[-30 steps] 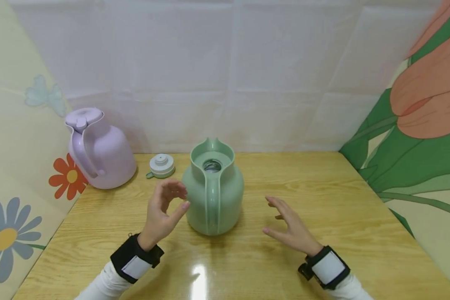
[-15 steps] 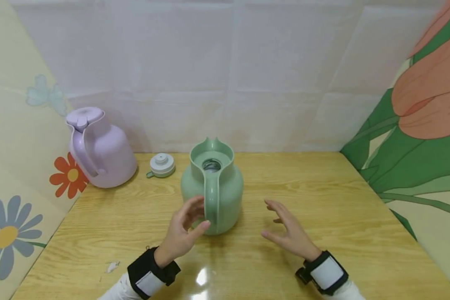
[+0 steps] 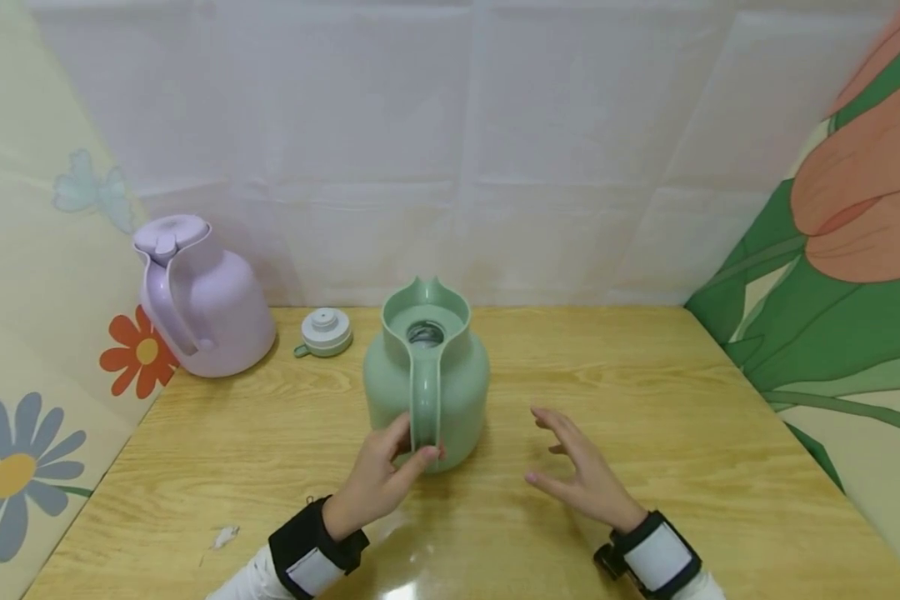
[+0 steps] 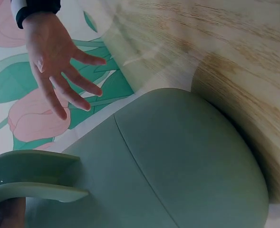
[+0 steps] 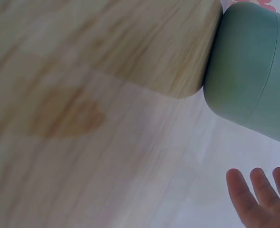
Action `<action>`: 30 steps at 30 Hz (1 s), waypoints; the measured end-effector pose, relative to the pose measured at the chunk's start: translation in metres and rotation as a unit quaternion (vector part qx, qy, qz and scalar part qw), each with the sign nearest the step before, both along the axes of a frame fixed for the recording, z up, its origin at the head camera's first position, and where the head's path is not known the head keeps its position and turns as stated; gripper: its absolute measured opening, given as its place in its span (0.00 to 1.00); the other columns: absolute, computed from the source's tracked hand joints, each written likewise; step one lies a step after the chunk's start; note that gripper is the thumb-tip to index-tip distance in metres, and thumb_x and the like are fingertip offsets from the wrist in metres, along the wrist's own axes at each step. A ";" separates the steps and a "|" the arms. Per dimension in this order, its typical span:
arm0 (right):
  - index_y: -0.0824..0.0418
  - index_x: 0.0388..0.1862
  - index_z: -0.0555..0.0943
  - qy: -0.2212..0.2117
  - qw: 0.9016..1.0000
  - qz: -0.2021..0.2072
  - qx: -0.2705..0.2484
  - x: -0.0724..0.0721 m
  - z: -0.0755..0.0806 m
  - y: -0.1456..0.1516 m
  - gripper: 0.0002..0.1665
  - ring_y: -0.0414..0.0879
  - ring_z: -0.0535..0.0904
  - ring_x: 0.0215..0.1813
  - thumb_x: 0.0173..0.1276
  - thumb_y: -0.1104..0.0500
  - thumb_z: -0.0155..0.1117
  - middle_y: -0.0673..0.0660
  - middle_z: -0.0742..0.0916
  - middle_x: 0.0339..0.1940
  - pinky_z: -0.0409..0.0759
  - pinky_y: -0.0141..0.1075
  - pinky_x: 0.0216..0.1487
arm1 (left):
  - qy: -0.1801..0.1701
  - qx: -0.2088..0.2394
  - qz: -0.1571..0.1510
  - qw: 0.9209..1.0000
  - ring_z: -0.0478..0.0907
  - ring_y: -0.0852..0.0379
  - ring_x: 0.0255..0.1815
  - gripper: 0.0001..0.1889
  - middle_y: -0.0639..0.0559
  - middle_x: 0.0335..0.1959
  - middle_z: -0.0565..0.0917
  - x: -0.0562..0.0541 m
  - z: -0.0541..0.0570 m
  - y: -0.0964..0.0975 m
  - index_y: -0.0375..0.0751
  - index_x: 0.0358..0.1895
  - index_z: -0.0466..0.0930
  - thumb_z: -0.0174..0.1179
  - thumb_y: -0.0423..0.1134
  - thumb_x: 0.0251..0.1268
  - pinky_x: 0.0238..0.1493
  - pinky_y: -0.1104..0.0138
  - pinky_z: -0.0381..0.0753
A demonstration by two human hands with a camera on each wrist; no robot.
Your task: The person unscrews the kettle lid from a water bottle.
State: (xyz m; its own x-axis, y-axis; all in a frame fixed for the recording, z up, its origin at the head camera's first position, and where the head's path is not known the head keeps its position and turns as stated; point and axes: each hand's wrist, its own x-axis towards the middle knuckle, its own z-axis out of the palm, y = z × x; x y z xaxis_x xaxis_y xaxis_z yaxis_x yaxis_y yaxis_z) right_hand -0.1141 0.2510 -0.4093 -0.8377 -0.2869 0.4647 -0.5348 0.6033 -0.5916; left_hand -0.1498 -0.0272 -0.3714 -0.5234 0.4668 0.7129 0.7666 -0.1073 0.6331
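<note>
The left hand (image 3: 378,479) is reaching farther right than a second ago, when it was hovering left of the green jug (image 3: 461,392); it is now meeting the lower part of the jug's handle (image 3: 424,387). Its fingers are curling in behind the handle from the left and its thumb is lying against the near face; how tightly it is gripping is impossible to tell. The jug is standing upright at mid-table, its handle facing near, its spout pointing far and its mouth showing uncovered. To its right, the right hand (image 3: 588,479) is hovering apart, fingers spreading loosely and holding nothing. On the wooden table (image 3: 607,375), a lid (image 3: 326,332) is lying far left of the green jug, and a purple jug (image 3: 221,308) is standing farther left.
</note>
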 end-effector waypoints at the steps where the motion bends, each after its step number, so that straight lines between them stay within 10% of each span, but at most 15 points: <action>1: 0.63 0.67 0.59 -0.002 1.000 0.000 0.000 0.000 0.000 0.000 0.47 0.55 0.69 0.56 0.49 0.65 0.72 0.64 0.70 0.61 0.78 0.43 0.42 | 0.004 0.001 0.002 1.000 0.81 0.52 0.32 0.08 0.41 0.30 0.80 0.000 0.000 0.000 0.29 0.43 0.70 0.53 0.28 0.62 0.33 0.65 0.81; 30: 0.64 0.66 0.61 -0.003 1.000 0.004 0.005 0.001 -0.003 -0.002 0.45 0.55 0.69 0.56 0.50 0.63 0.71 0.63 0.69 0.62 0.78 0.46 0.42 | 0.039 0.001 0.030 0.999 0.81 0.49 0.29 0.08 0.39 0.29 0.80 -0.041 -0.004 -0.007 0.27 0.43 0.69 0.52 0.28 0.63 0.31 0.65 0.81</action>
